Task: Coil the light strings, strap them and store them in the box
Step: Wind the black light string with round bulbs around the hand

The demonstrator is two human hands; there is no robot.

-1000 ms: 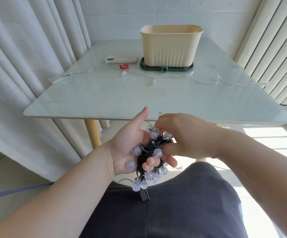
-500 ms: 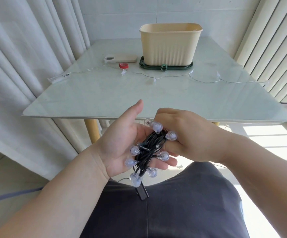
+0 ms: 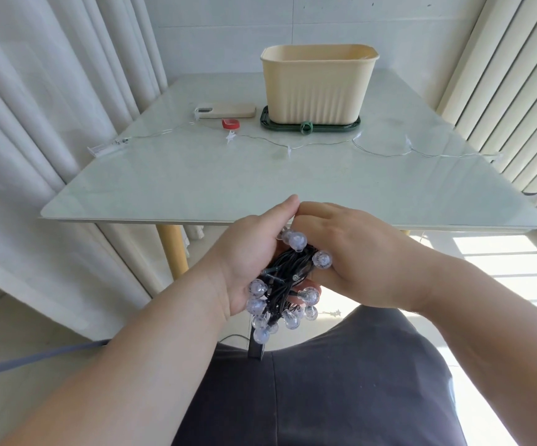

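Note:
A coiled bundle of black-wired light string (image 3: 284,280) with several clear round bulbs sits between my hands, below the table's near edge. My left hand (image 3: 247,252) cups it from the left, fingers curled underneath. My right hand (image 3: 354,255) grips the bundle's upper right side, thumbs meeting at the top. A black plug (image 3: 256,350) hangs beneath. A second, thin clear-wired light string (image 3: 292,146) lies stretched across the table. The cream ribbed box (image 3: 317,85) stands on a dark green lid (image 3: 310,125) at the back. A red strap (image 3: 230,123) and a green strap (image 3: 305,127) lie nearby.
A beige phone-like case (image 3: 225,111) lies left of the box. The pale glass table (image 3: 196,178) has a yellow leg (image 3: 172,249) below. White curtains hang on the left and vertical blinds on the right. My dark-clothed lap fills the bottom.
Both hands have closed in on the bundle and risen slightly; my left thumb has come across to meet my right hand on top of the coil.

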